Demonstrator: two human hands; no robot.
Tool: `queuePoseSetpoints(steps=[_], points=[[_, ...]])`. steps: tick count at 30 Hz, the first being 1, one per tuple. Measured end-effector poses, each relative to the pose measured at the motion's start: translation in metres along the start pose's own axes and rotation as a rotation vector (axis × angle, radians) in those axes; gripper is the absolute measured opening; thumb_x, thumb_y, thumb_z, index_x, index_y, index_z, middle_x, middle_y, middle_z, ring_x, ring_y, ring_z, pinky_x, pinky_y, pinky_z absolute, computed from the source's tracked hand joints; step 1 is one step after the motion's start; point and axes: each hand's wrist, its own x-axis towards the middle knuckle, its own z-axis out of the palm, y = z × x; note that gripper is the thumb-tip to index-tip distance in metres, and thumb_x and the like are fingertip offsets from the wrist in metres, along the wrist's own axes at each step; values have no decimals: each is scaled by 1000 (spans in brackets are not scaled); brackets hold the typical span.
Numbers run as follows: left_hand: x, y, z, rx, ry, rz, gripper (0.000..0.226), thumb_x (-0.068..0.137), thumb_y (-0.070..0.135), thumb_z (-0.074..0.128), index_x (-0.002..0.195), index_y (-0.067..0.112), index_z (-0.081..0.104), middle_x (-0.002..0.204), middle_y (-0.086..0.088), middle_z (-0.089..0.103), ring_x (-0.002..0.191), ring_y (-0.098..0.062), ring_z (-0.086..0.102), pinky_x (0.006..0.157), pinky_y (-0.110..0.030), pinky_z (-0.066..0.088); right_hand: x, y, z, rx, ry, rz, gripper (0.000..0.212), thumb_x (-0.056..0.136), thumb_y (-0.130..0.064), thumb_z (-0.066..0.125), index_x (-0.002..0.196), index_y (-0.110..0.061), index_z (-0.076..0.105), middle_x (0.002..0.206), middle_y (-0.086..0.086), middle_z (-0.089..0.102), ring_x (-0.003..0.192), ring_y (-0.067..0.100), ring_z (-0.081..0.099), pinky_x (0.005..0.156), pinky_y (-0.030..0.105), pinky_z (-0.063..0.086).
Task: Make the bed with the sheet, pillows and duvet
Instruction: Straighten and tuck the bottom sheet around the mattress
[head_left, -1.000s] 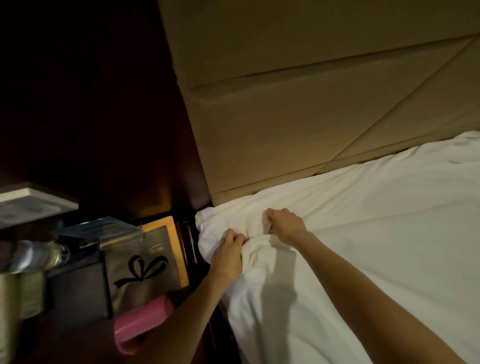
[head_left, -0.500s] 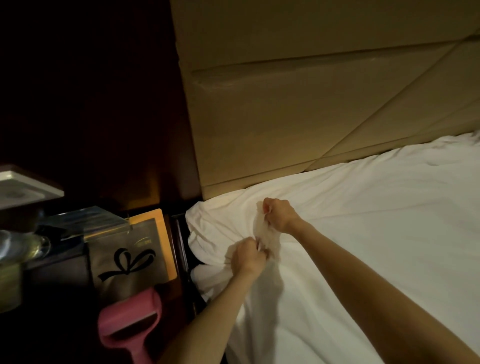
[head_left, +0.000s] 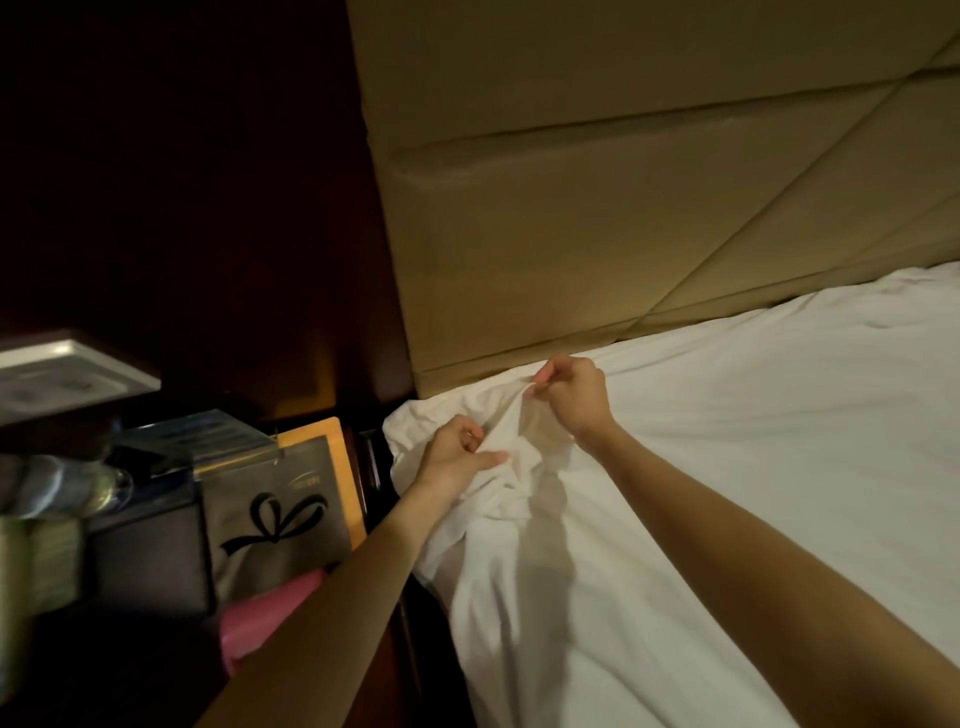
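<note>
We see the white sheet spread over the bed, bunched into folds at the corner where the bed meets the tan padded headboard. Both bare hands are at that corner. The left grip sits just at the bed's side edge, with its fingers curled and its thumb laid out along the cloth, and it pinches a ridge of sheet between them. The right grip is nearer the headboard, just beside the bed's head edge. Its fingers are curled tight and pinch the upper end of the same raised fold. The fold rises between the two hands, which are near each other but not touching. Further along the bed the sheet lies flatter, with light wrinkles. Past the bed's side edge stand a grey bag with a black bow, an orange card behind it, and a pink object partly hidden by the left forearm; we cannot tell what it is
</note>
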Motion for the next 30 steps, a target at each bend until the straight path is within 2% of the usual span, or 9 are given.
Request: queuePoseSetpoints(steps=[4, 6, 8, 10, 12, 15, 19, 26, 30], points=[[1, 20, -18, -205, 195, 65, 15, 83, -2, 67, 92, 7, 60, 74, 1, 52, 73, -13, 51, 66, -13, 43, 11, -16, -5, 302, 80, 30, 36, 67, 15, 55, 51, -16, 61, 62, 5, 66, 73, 22, 65, 79, 36, 54], [9, 32, -32, 94, 312, 126, 3, 88, 11, 65, 91, 10, 64, 78, -4, 58, 77, -16, 54, 74, -23, 44, 17, -21, -6, 394, 94, 60, 32, 66, 10, 61, 48, -17, 63, 63, 4, 67, 76, 23, 65, 80, 37, 55], [10, 36, -39, 394, 403, 121, 17, 95, 23, 53, 98, 11, 65, 95, -10, 64, 89, -26, 58, 79, -32, 47, 12, -23, -5, 478, 96, 111, 26, 65, 4, 67, 49, -16, 63, 68, 8, 65, 77, 23, 62, 79, 36, 53], [6, 36, -39, 425, 454, 52, 28, 99, 26, 41, 109, 9, 61, 108, -17, 61, 99, -34, 57, 77, -34, 45, 6, -24, -4, 608, 94, 161, 24, 70, 6, 66, 55, -11, 59, 73, 14, 60, 78, 24, 59, 81, 36, 53], [1, 32, -35, 255, 347, 2, 32, 98, 32, 47, 121, 12, 58, 112, -15, 59, 92, -31, 60, 68, -26, 43, 0, -27, -3, 745, 82, 204, 23, 78, 9, 62, 62, -6, 55, 74, 14, 58, 77, 25, 58, 85, 38, 54], [-6, 20, -22, 182, 59, -144, 51, 90, 37, 62, 136, 24, 47, 81, -5, 62, 54, -16, 53, 41, -19, 38, -8, -37, -4, 894, 49, 251, 23, 86, 8, 56, 69, -7, 51, 75, 12, 58, 74, 22, 60, 77, 34, 57], [-9, 17, -12, -123, 125, -201, 4, 92, 4, 53, 90, 8, 54, 74, -17, 63, 53, -23, 61, 45, -24, 46, -13, -42, -11, 966, 45, 288, 21, 87, 8, 54, 72, -7, 52, 79, 12, 61, 79, 23, 62, 85, 40, 56], [-16, 8, -10, -193, 538, 6, 11, 91, 10, 60, 86, 1, 57, 68, -13, 65, 62, -21, 64, 56, -27, 53, -14, -41, -19, 974, 11, 235, 26, 82, 13, 54, 65, -6, 50, 78, 13, 59, 86, 25, 62, 89, 37, 54], [-8, 14, -21, -47, 756, 32, 28, 89, 16, 55, 66, 1, 62, 72, -18, 63, 66, -27, 54, 63, -30, 36, -11, -35, -25, 875, -61, 200, 31, 77, 14, 55, 61, -10, 45, 70, 9, 58, 81, 21, 64, 88, 32, 52]])
